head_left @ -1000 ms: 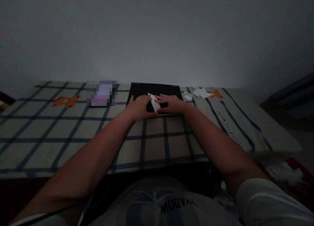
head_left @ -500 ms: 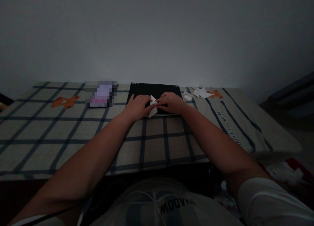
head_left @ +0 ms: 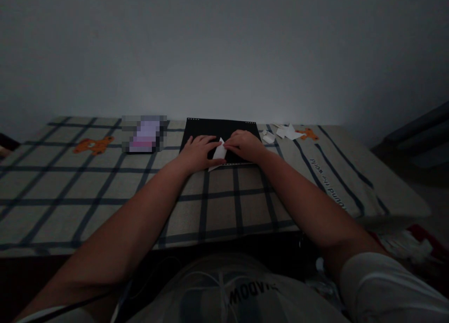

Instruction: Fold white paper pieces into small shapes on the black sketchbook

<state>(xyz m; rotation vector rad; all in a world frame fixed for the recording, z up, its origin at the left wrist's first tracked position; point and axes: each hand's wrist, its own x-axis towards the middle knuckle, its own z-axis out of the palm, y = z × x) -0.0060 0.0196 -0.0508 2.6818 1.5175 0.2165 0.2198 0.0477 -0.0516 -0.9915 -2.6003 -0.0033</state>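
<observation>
The white paper [head_left: 220,152] lay between the hands, near the close edge of the black pad [head_left: 205,127] on the worktop [head_left: 224,199], its tip pointing toward the wall [head_left: 224,56]. The left hand [head_left: 197,153], fingers spread, laid its thumb across the paper's lower part; the right hand [head_left: 246,145] touched the right edge with bunched fingertips, pinching or merely pressing, indistinguishably.

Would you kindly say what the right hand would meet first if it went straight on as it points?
The right hand would probably first meet the white paper it seems to touch, then the left hand; depth is unclear.
</observation>
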